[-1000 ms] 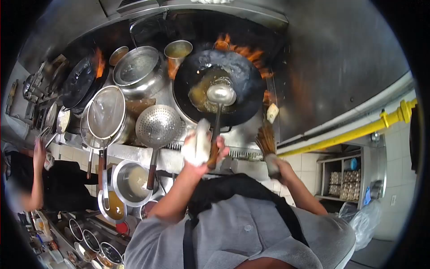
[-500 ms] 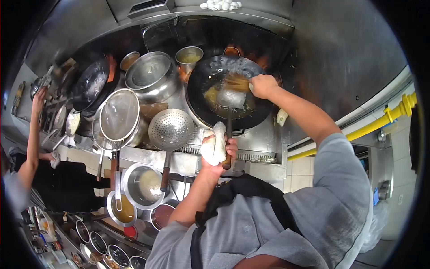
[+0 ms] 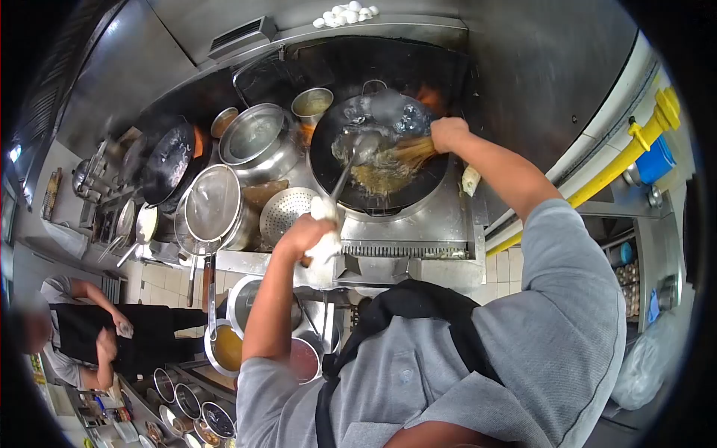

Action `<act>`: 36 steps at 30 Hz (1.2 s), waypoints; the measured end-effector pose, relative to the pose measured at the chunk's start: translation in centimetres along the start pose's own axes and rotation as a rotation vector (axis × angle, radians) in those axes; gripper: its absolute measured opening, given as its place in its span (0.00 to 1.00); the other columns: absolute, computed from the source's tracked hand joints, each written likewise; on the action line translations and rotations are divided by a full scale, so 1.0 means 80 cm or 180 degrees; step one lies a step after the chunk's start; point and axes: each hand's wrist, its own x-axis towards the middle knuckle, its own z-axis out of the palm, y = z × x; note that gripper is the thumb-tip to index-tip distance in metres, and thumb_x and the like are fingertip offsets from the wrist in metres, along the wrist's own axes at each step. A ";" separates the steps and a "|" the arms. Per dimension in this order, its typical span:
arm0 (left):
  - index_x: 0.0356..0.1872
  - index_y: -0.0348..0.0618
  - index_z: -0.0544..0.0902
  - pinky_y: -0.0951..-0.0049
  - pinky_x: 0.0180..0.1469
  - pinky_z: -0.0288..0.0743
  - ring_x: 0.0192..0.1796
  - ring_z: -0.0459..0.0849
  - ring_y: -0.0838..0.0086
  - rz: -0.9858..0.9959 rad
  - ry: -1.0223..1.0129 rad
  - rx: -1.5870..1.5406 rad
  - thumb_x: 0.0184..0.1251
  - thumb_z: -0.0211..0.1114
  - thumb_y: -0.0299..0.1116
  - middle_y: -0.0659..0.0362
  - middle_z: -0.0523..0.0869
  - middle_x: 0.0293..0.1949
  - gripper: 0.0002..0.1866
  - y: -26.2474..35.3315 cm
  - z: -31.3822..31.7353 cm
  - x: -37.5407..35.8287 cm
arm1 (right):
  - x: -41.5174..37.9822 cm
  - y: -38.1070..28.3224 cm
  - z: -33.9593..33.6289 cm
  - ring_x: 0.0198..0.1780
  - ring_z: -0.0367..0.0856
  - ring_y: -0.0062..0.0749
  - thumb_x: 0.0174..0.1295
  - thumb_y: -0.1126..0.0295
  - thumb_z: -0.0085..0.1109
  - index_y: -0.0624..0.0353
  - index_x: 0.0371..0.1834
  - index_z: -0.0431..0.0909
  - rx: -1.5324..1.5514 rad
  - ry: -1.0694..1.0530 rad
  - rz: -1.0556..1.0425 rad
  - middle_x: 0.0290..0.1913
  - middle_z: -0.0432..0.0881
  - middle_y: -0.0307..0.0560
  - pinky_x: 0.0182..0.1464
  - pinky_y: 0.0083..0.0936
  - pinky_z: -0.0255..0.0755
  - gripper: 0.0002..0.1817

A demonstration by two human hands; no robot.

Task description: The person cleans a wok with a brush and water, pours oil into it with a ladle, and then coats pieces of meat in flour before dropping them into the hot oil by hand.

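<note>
A large black wok (image 3: 323, 160) sits on the burner with water sloshing inside. My right hand (image 3: 450, 135) is closed round a bamboo wok brush (image 3: 415, 152), its bristles in the water at the wok's right side. My left hand (image 3: 305, 236) grips the handle of a ladle (image 3: 343, 179), with a folded white cloth (image 3: 326, 243) at the same hand. The ladle's bowl is in the wok near the middle, partly blurred by splashing water. My left fingers are partly hidden by the cloth and the back of the hand.
Left of the wok are a perforated skimmer (image 3: 287, 215), a mesh strainer (image 3: 213, 203) and a lidded-looking steel pot (image 3: 261, 153). Flame shows behind the wok. A second wok (image 3: 170, 164) stands farther left. A co-worker (image 3: 97, 328) stands at lower left. A yellow pipe (image 3: 616, 162) runs at right.
My left hand and the ladle handle have swung left, and the ladle's bowl has shifted left in the wok. The brush has tilted downward. The co-worker has drawn their arm back from the stove.
</note>
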 end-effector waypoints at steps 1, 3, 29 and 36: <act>0.29 0.31 0.84 0.62 0.33 0.79 0.31 0.86 0.61 -0.0916 0.0056 0.0497 0.45 0.64 0.46 0.48 0.86 0.32 0.23 0.027 -0.014 -0.015 | -0.004 0.004 -0.019 0.49 0.82 0.43 0.51 0.67 0.59 0.59 0.43 0.83 0.0425 0.0025 0.0220 0.48 0.83 0.53 0.47 0.36 0.77 0.16; 0.34 0.35 0.85 0.60 0.50 0.75 0.44 0.83 0.50 -0.0382 0.0286 0.1422 0.40 0.65 0.47 0.40 0.84 0.37 0.24 0.018 -0.006 -0.022 | -0.004 -0.008 -0.002 0.50 0.81 0.46 0.50 0.65 0.58 0.61 0.43 0.82 0.1327 0.0454 0.0547 0.48 0.82 0.54 0.51 0.38 0.75 0.18; 0.28 0.33 0.81 0.69 0.37 0.76 0.30 0.83 0.71 -0.0457 0.2708 -0.1555 0.44 0.66 0.28 0.55 0.85 0.27 0.10 -0.112 0.115 -0.068 | 0.119 -0.128 0.063 0.50 0.81 0.44 0.53 0.65 0.57 0.56 0.45 0.82 0.1051 0.0353 0.0266 0.48 0.82 0.56 0.51 0.38 0.75 0.16; 0.27 0.33 0.83 0.61 0.39 0.76 0.32 0.85 0.56 -0.0945 0.2720 -0.1110 0.42 0.66 0.36 0.45 0.85 0.27 0.15 -0.179 0.127 -0.024 | 0.048 -0.075 0.016 0.48 0.81 0.44 0.53 0.57 0.57 0.49 0.47 0.80 0.1100 0.0839 0.0200 0.45 0.83 0.51 0.50 0.39 0.75 0.19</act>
